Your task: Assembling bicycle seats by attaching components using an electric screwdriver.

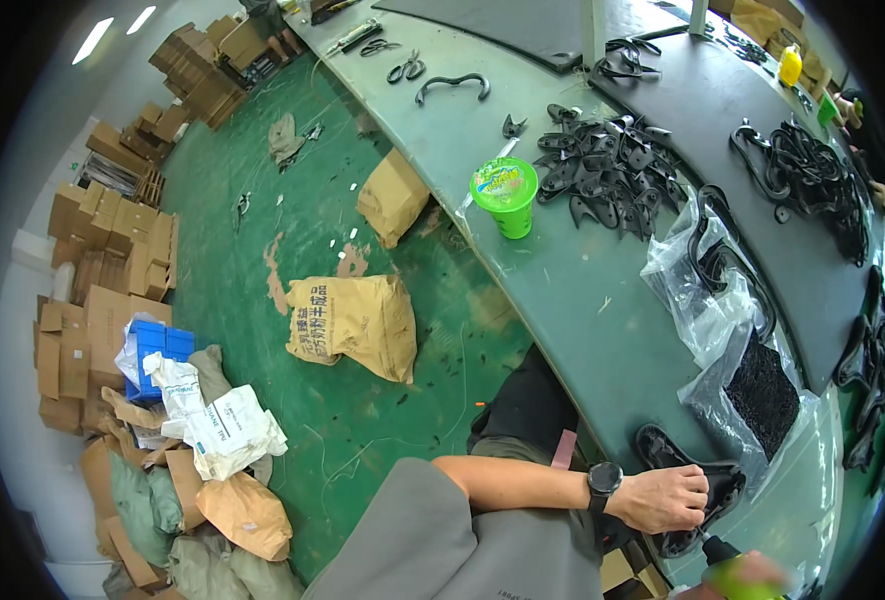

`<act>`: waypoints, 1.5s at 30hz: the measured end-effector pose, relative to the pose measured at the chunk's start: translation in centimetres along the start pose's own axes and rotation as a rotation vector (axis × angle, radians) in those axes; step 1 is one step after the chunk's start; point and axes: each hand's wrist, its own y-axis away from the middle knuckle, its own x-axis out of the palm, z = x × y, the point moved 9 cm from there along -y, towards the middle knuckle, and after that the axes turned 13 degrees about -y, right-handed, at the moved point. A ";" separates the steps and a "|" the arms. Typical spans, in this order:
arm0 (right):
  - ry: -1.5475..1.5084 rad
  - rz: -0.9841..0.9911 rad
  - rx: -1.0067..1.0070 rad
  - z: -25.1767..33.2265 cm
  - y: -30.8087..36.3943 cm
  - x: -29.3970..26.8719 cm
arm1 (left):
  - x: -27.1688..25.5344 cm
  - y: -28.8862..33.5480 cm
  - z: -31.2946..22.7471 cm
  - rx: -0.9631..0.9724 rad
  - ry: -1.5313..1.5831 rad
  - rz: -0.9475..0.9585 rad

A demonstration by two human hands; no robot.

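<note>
My left hand (pixel 665 499), with a dark watch on its wrist, rests closed on a black curved plastic part (pixel 669 450) at the table's near edge. Its fingertips press together on the part, and anything small in them is hidden. My right hand (pixel 763 572), smeared by motion at the lower edge, is wrapped round a yellow-green and black power screwdriver (pixel 725 562). The tool's dark tip points toward the part, close to my left fingers. Beside them lies a clear plastic bag (pixel 698 395) with a heap of small black pieces (pixel 763 395).
On the green table (pixel 563 290) stand a green cup (pixel 506 195) and a pile of black plastic pieces (pixel 613 165). Scissors (pixel 406 68) lie farther off. More black curved parts (pixel 803 180) lie rightward. Brown sacks (pixel 353 325) and cartons (pixel 113 330) occupy the floor.
</note>
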 end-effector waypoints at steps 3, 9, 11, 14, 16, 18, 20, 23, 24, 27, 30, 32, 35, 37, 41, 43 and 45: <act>0.081 -0.001 0.007 0.2 0.1 -0.5 | -0.1 -0.1 -0.3 0.013 -0.010 -0.001; -0.034 -0.063 -0.012 0.4 0.4 -0.8 | -2.2 -0.4 1.2 -0.191 0.052 0.001; 0.043 -0.072 0.000 0.6 0.7 -1.1 | -2.5 0.2 2.5 -0.256 -0.037 -0.020; -0.025 -0.070 0.003 1.2 0.9 -1.4 | -5.5 -0.6 4.7 -0.388 -0.080 -0.105; -0.032 -0.083 -0.016 1.8 0.8 -1.7 | -12.3 -3.1 7.7 -0.486 -0.083 -0.250; -0.010 -0.069 -0.006 2.5 0.6 -1.7 | -23.6 -8.2 9.5 -0.552 -0.187 -0.463; -0.011 -0.045 -0.027 3.5 0.6 -1.5 | -34.7 -14.3 12.3 -0.506 -0.141 -0.676; -0.046 -0.014 -0.029 3.9 0.8 -1.0 | -47.7 -21.1 9.2 -0.399 -0.317 -0.828; -0.083 -0.001 -0.005 3.9 1.0 -0.6 | -52.0 -21.9 11.7 -0.321 -0.430 -0.754; -0.021 -0.183 -0.083 2.5 1.2 -1.0 | -46.6 -21.5 12.3 -0.309 -0.331 -0.612; 0.108 -0.186 -0.163 3.7 1.1 -0.7 | -28.1 -15.9 10.9 -0.435 -0.173 -0.257; 0.165 -0.125 -0.214 4.5 0.7 0.3 | -17.3 -12.5 7.7 -0.282 -0.337 0.108; 0.222 -0.047 -0.257 5.3 0.4 0.6 | -3.5 -6.0 6.9 -0.393 -0.126 0.250; 0.254 -0.074 -0.287 5.7 0.4 -0.3 | 1.2 -5.3 5.7 -0.304 -0.207 0.326; 0.268 -0.146 -0.301 6.1 -0.1 -2.2 | 3.6 -6.6 4.2 -0.228 -0.258 0.310; 0.281 -0.199 -0.312 6.3 0.4 -3.7 | 3.8 -7.3 1.6 -0.105 -0.231 0.322; 0.270 -0.248 -0.320 6.4 1.1 -5.1 | 4.0 -6.6 -0.9 -0.035 -0.115 0.376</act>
